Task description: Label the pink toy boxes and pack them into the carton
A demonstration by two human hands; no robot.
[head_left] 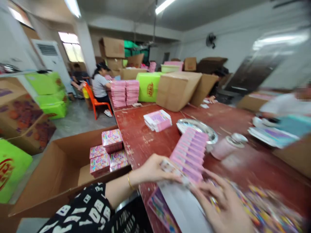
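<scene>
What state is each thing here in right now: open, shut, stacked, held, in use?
Cardboard box: open, partly filled with pink packs.
Row of pink boxes: lined up, touched at its near end.
Left hand: on the row's end; grip too blurred to tell.
Right hand: open, fingers spread at the row.
Pink stack: piled, untouched.
Metal plate: lying flat.
Orange chair: occupied.
</scene>
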